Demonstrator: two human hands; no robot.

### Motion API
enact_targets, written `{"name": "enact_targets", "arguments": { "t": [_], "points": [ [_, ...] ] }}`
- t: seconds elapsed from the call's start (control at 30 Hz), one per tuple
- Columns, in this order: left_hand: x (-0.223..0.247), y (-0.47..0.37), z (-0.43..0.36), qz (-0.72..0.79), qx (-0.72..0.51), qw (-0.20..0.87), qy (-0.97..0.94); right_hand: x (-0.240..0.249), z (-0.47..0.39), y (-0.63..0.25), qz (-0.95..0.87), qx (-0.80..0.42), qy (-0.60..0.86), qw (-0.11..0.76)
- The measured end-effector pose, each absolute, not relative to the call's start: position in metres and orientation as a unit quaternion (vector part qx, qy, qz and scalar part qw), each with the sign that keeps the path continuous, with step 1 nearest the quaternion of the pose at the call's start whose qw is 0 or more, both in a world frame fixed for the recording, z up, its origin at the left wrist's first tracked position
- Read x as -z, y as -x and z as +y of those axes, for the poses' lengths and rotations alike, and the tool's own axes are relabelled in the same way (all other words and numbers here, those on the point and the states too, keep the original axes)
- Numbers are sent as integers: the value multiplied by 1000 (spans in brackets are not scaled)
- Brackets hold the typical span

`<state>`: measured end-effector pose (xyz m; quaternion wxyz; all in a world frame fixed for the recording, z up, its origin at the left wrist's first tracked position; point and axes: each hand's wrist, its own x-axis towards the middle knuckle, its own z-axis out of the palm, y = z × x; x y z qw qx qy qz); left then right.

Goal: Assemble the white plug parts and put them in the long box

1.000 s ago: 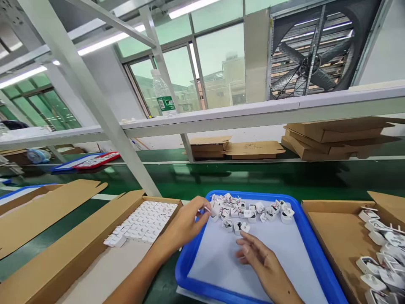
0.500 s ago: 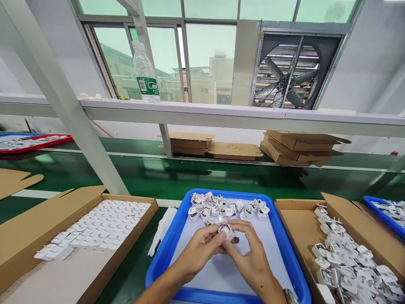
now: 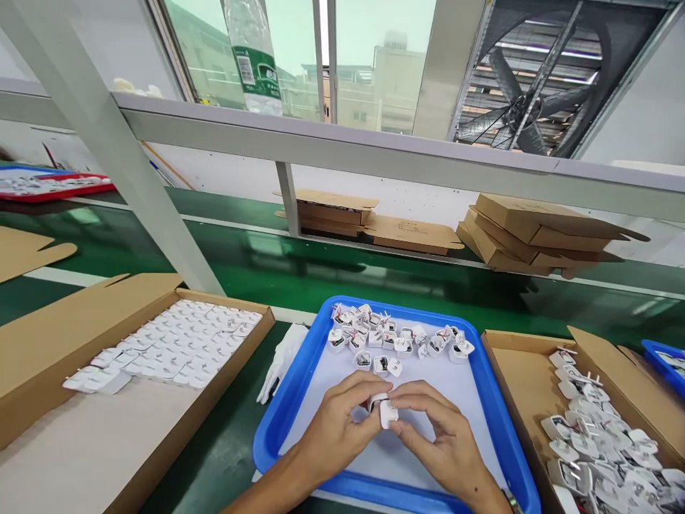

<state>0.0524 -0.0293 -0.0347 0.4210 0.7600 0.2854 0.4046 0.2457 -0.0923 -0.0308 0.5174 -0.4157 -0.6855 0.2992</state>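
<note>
Over the blue tray (image 3: 289, 385), a small white plastic casing (image 3: 377, 400) is pinched between the fingertips of my left hand (image 3: 342, 421). My right hand (image 3: 442, 435) has its thumb and fingertips on a white cover piece (image 3: 388, 414) right beside that casing. The two pieces are close together at a slant; whether they are joined is hard to tell. Beyond my fingers, several open white casings (image 3: 374, 335) with dark parts and red wires lie at the far side of the tray.
Left, a cardboard box (image 3: 251, 328) holds rows of white pieces (image 3: 187, 339). Right, another box (image 3: 514, 357) holds loose white casings (image 3: 604, 428). A white glove (image 3: 283, 360) lies beside the tray. A bottle (image 3: 257, 64) stands on the frame's ledge (image 3: 342, 146).
The camera view has tilted down and turned. The piece between my hands now shows a flat white cover turned toward me, and my right fingers have spread slightly.
</note>
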Motion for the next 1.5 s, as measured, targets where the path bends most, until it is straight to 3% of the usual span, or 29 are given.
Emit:
{"name": "enact_targets", "arguments": {
  "t": [0.17,0.53,0.83,1.17,1.5],
  "points": [
    [25,-47,-23,268,-323,540,-729,35,-90,-251,-686,-263,424,530],
    [22,-39,-32,278,-320,658,-622,28,-96,-248,-693,-266,421,522],
    [43,-40,-29,286,-355,623,-635,37,-97,-241,-761,-204,407,463],
    [35,-31,-33,246,-383,589,-668,35,-95,-239,-596,-446,463,481],
    [38,-32,-38,236,-409,516,-714,31,-96,-241,-606,-438,453,485]
  ]
}}
